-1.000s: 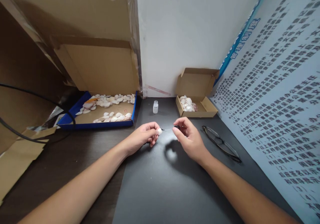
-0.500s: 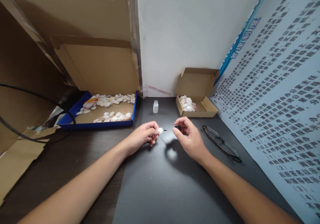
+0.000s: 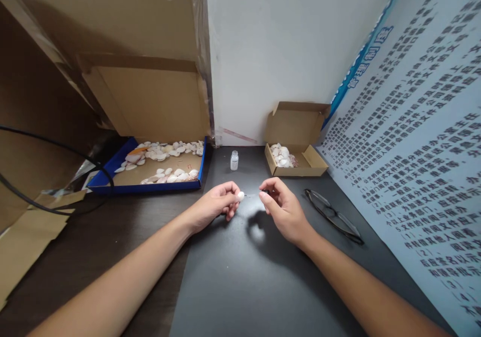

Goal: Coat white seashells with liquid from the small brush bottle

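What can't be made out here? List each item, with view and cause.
All in the head view:
Dark object: mostly covered by the right hand.
White shell: partly covered by the left hand.
Bottle: label too small to read.
Small box: its lower shells, under the upper ones.
Wall notice: cut off by the right edge.

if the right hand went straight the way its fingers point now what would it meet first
Most likely the white shell pinched in the left hand; the black object in the right hand would lead. One view leaves depth unclear, so it could pass slightly above or beside it.
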`<state>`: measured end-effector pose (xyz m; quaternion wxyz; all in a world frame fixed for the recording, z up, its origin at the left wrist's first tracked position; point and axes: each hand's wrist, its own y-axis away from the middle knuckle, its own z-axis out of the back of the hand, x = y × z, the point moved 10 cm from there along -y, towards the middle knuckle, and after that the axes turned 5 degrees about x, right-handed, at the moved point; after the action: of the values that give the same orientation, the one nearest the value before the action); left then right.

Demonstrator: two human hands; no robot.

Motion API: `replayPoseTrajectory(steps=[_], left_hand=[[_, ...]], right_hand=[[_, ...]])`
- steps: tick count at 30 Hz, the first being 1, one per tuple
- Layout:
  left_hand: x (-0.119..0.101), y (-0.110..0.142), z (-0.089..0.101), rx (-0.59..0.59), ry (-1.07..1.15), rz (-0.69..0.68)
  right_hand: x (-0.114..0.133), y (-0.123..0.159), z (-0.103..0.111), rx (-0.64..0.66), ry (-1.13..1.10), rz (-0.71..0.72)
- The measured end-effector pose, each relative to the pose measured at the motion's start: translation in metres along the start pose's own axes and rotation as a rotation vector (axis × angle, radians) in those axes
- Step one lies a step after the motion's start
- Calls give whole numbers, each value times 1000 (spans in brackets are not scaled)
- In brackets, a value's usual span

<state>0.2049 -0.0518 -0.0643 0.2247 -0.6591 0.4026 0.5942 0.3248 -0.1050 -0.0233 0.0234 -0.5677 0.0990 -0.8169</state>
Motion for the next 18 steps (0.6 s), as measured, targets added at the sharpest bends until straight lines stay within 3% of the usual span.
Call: replayPoseTrajectory(steps=[11, 18], left_hand=[[2, 0, 0, -11, -27, 30], [1, 0, 0, -12, -21, 29]], right_hand=[[5, 3, -4, 39, -44, 55], [5, 0, 2, -30, 53, 30]])
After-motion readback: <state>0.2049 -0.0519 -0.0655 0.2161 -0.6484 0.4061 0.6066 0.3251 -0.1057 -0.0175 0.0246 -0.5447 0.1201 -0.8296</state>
